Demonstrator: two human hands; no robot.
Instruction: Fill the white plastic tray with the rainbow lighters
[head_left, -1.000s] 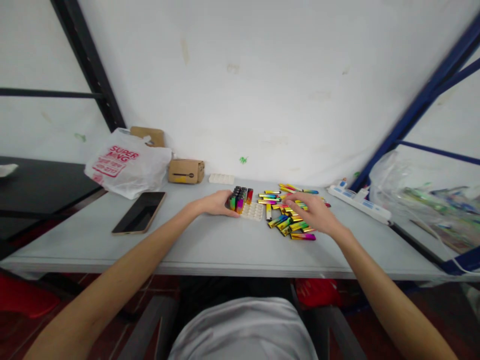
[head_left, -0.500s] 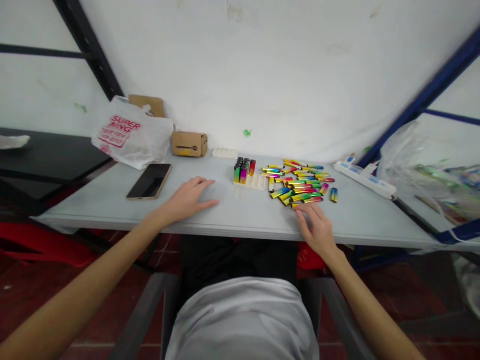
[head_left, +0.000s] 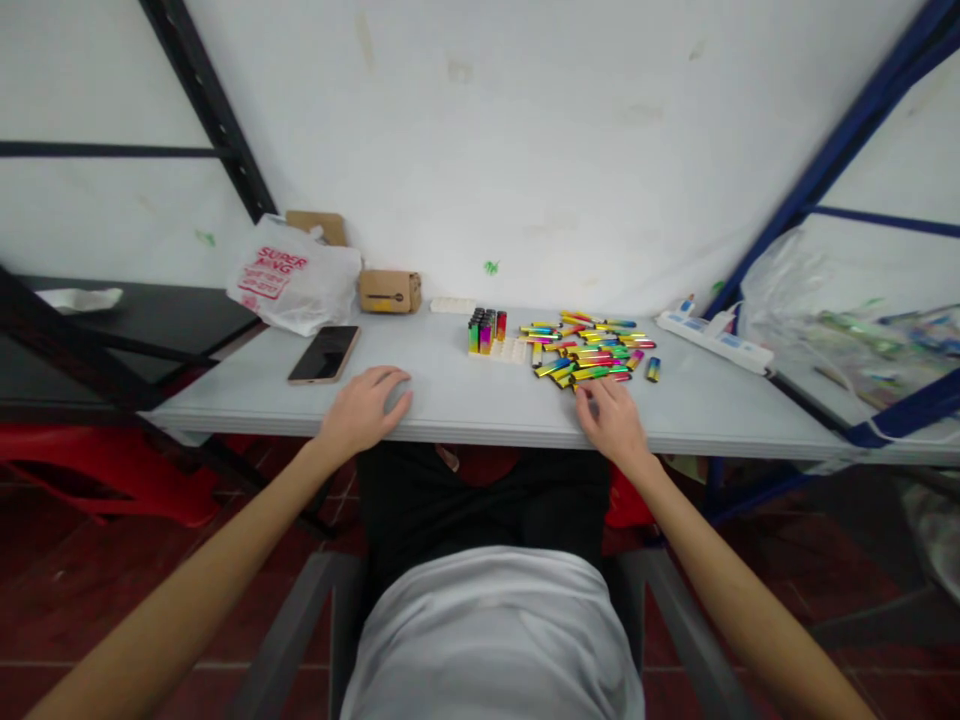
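Note:
My left hand (head_left: pixel 365 407) rests palm down on the near edge of the grey table (head_left: pixel 465 400), fingers loosely curled, holding nothing. My right hand (head_left: pixel 609 418) lies flat at the table's front edge, fingers spread, just in front of a pile of rainbow-coloured lighters (head_left: pixel 589 348). A white tray (head_left: pixel 510 350) sits left of the pile with several lighters (head_left: pixel 484 331) standing upright in its left end. One lone lighter (head_left: pixel 653 368) lies to the pile's right.
A phone (head_left: pixel 325 353) lies face up at the left. Behind it are a white plastic bag (head_left: pixel 295 285), a small cardboard box (head_left: pixel 389 291) and a spare white tray (head_left: pixel 452 305). A power strip (head_left: pixel 712 336) and clear bags (head_left: pixel 847 330) are at right.
Both hands drew back from the tray and the lighter pile to the table's near edge. The view pulled away from the table, showing more floor and my lap.

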